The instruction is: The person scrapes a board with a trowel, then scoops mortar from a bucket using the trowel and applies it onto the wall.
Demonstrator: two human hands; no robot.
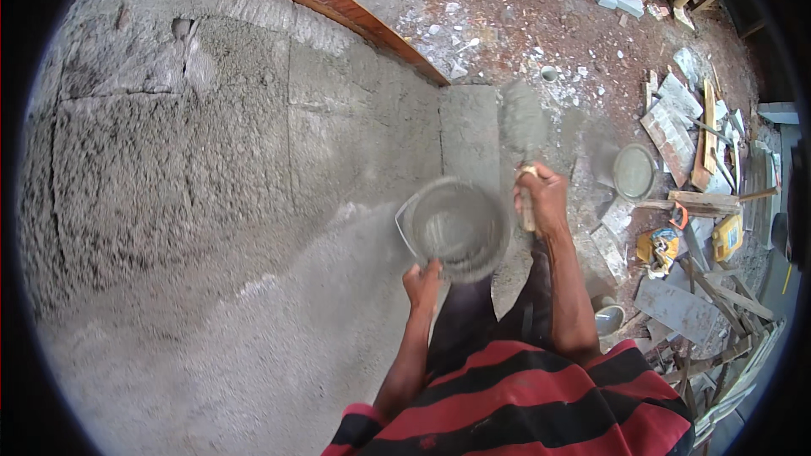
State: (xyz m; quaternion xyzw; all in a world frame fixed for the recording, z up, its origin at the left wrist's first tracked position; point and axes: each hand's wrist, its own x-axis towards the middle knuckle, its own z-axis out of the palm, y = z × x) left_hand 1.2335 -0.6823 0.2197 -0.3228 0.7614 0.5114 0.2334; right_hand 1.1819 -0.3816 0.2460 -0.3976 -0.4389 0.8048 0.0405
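My left hand (pixel 421 287) is closed on the near rim of a round bucket (pixel 454 228) with a thin wire handle hanging at its left side. Grey wet-looking mortar coats the inside; motion smears its surface. In my right hand (pixel 545 196) is a trowel, its pale handle in my fist. The trowel blade (pixel 524 118), grey and blurred, points away from me, beyond the bucket and to its right. To the left stands a rough, grey plastered wall (pixel 220 135), smoother near a narrow grey strip (pixel 470 131) at its right end.
A reddish-brown board (pixel 338 13) runs along the wall's far edge. On the right lie a second bucket (pixel 634 172), wood offcuts (pixel 708 139), a yellow container (pixel 726 236) and an orange-handled tool (pixel 678 216). White rubble dots the brown ground (pixel 574 25).
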